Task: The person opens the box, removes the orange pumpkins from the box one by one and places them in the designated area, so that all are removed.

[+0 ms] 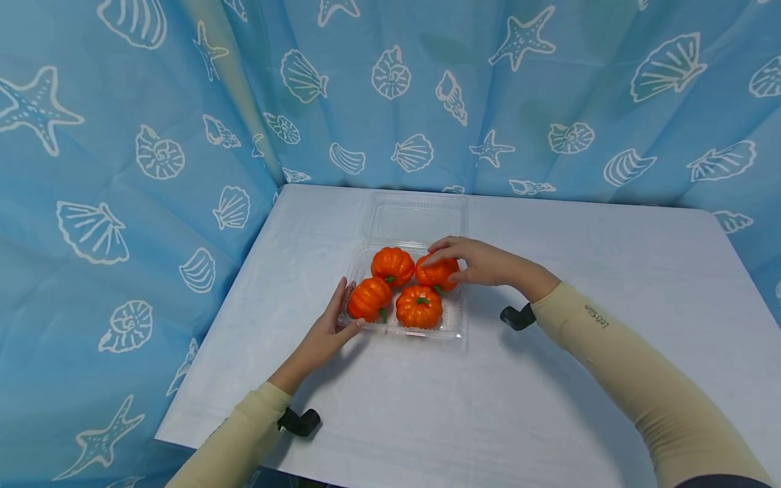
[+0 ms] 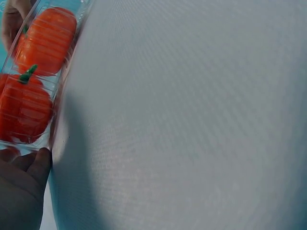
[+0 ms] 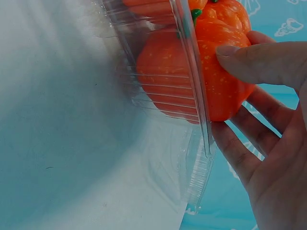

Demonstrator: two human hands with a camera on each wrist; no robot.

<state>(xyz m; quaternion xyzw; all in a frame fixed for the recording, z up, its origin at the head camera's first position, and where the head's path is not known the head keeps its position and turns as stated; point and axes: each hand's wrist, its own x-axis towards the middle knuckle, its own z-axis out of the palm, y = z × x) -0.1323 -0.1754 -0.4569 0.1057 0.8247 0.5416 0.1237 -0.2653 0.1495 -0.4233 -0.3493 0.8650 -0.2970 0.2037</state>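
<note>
A clear plastic clamshell box (image 1: 452, 324) lies with its lid (image 1: 417, 220) folded back, away from the person. Several small orange pumpkins with green stems sit inside. My right hand (image 1: 485, 263) grips the back-right pumpkin (image 3: 223, 72), thumb on its near face and fingers round the other side. With my left hand (image 1: 329, 335) I hold the box's front-left corner, thumb along the front and fingers up the left side. Beside those fingers is the front-left pumpkin (image 1: 369, 299). The front-right pumpkin (image 1: 418, 307) and the back-left pumpkin (image 1: 392, 266) are untouched.
A white-covered table (image 1: 549, 393) bears the box near its back edge. Behind it and at the left hangs a blue curtain (image 1: 427, 102) with white shells and starfish. Black wrist-worn devices (image 1: 518, 316) stick out from both beige sleeves (image 1: 634, 379).
</note>
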